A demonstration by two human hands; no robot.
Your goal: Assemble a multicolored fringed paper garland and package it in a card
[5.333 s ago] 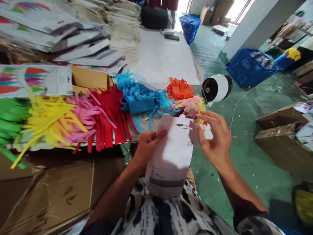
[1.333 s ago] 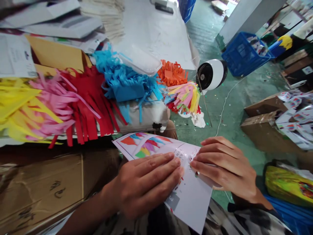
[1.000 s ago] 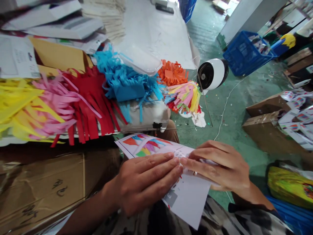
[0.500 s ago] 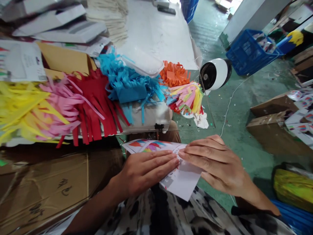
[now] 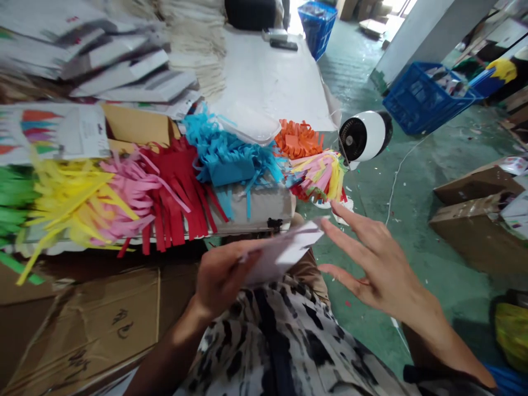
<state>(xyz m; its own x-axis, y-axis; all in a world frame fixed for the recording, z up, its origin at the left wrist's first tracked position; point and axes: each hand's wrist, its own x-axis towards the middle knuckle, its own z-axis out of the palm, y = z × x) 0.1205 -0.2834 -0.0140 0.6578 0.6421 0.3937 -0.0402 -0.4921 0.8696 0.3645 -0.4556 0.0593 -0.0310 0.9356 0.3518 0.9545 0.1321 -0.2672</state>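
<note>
My left hand (image 5: 225, 275) grips the left end of a folded white printed card (image 5: 280, 253), fingers closed round it. The card is tilted above my lap and blurred by motion. My right hand (image 5: 367, 258) is off the card's right end, fingers spread and holding nothing. Beyond the card on the table edge lie fringed paper bundles: red (image 5: 177, 192), pink (image 5: 127, 192), yellow (image 5: 74, 198) and blue (image 5: 229, 154). A multicoloured tassel (image 5: 319, 173) sits near an orange bundle (image 5: 299, 138), past my right fingertips.
A cardboard box (image 5: 103, 319) stands at my left. White flat packets (image 5: 124, 71) are piled on the table (image 5: 268, 77) at the back left. A black-and-white fan (image 5: 367, 137) and a blue crate (image 5: 424, 102) are to the right, with a cord (image 5: 394, 187) across the floor.
Both hands lay flat on the card; now my left hand has lifted and tilted it, and my right hand has come away with fingers spreading. The camera view has tipped up slightly.
</note>
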